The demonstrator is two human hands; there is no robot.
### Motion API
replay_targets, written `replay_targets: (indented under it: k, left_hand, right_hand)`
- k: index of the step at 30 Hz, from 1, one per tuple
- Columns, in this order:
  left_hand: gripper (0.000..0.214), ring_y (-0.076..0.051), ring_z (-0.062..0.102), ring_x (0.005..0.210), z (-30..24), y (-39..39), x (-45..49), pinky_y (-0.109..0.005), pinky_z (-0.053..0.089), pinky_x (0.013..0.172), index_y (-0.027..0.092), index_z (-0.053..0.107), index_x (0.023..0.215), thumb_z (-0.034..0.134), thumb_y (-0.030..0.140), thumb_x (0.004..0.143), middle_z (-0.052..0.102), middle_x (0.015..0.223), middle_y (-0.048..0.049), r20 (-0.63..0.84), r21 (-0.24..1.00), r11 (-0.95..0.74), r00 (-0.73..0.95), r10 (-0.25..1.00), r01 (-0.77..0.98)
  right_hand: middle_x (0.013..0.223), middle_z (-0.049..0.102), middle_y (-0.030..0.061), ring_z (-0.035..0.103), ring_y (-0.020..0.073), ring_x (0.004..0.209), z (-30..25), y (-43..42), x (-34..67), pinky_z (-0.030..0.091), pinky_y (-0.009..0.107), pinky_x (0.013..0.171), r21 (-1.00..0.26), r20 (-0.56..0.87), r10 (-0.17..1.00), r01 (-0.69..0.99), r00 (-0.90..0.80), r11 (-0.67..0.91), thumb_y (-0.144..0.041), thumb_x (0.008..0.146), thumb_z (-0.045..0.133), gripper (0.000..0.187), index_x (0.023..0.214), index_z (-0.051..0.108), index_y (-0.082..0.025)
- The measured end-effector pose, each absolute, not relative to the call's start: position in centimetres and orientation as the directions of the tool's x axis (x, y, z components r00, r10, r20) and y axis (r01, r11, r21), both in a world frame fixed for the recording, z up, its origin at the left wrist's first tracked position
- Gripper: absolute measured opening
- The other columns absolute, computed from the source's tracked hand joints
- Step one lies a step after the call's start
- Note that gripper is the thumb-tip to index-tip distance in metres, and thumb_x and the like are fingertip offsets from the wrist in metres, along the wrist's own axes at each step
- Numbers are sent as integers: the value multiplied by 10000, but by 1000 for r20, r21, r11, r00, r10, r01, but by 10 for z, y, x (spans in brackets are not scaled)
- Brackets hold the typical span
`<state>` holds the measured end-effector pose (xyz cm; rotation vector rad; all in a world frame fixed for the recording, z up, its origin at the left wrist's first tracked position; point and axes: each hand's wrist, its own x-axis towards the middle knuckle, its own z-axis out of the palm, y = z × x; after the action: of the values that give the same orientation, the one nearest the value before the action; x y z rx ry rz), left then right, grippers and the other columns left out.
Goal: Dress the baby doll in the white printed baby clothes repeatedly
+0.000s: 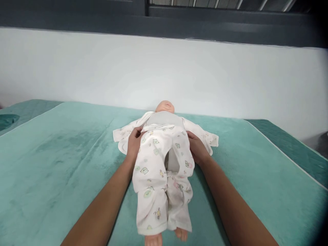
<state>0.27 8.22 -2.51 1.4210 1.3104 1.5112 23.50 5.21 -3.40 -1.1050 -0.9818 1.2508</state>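
A baby doll [166,118] lies on its back, head at the far end and bare feet towards me. It wears white baby pants [152,171] printed with small animals and open at the crotch. Its matching white jacket [200,130] lies spread open under it, baring the grey cloth torso. At the left of the waistband, my left hand [133,141] is closed on the pants' edge, its thumb and fingertips partly hidden. My right hand [197,147] grips the other side of the pants near the hip, with its fingertips tucked against the fabric.
The doll lies on a light green padded bed cover [77,153] with darker green side strips [287,140]. A white wall [164,68] rises just behind the doll's head, with a dark window frame [205,25] above. A dark green round thing [9,121] sits at the far left.
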Motion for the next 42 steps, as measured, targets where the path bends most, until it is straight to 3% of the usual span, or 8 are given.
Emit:
replay_targets:
  k: [4,8,13,18,22,29,34,42]
  left_hand:
    - [206,-189,634,980,-24,84,-4,-314,508,864,211,657,991,653,261,791,672,1045,-49,471,870,-447,-84,878,211]
    - [171,-180,611,1068,-16,78,-8,-347,453,996,224,681,1012,556,266,904,675,1105,-50,713,578,-692,145,686,432]
    - [233,-195,640,976,-10,85,-4,-338,479,884,224,662,1026,481,344,942,709,1037,-41,613,622,-579,133,779,527]
    - [191,-199,607,832,-19,119,0,-318,450,762,210,618,890,534,382,877,676,859,-16,307,887,-233,-133,942,398]
    - [177,-196,603,835,-31,136,1,-318,457,774,192,596,858,533,357,855,667,871,-28,199,950,-157,-134,971,270]
    - [201,-202,575,1076,-20,125,7,-324,425,953,224,645,968,556,377,873,637,1129,-59,484,830,-488,86,871,272]
    - [168,-204,585,1069,0,121,12,-311,433,923,219,582,859,583,386,858,629,1219,-52,397,850,-445,211,893,283]
    - [157,-173,474,615,2,154,21,-292,329,603,233,452,769,513,313,890,517,640,24,417,710,-351,38,908,611]
  right_hand:
    - [873,699,31,645,214,829,-45,57,242,495,360,769,-989,147,969,62,197,137,-297,719,676,198,892,618,-220]
    - [986,646,41,611,194,919,-45,53,247,483,347,834,-902,378,903,298,204,311,-218,779,604,175,953,620,-232]
    - [1137,588,61,550,200,1090,-38,57,247,444,359,937,-795,539,838,381,88,471,-215,843,528,106,918,599,-242]
    - [1043,654,38,594,193,944,-33,76,246,459,343,855,-873,405,905,346,126,343,-283,869,496,130,949,590,-240]
    - [847,650,5,573,180,789,-33,97,252,445,321,777,-897,325,931,365,165,248,-317,841,522,111,856,588,-228]
    - [1010,623,38,557,209,970,-23,99,246,423,340,881,-855,420,904,366,73,368,-377,885,502,168,878,602,-242]
    - [1358,505,36,437,224,1282,-16,99,248,319,357,1063,-854,404,907,305,-119,421,-357,833,613,122,881,567,-255]
    - [1430,486,13,436,237,1315,-5,107,246,341,386,1074,-914,313,940,228,-135,337,-315,769,681,293,1054,619,-286]
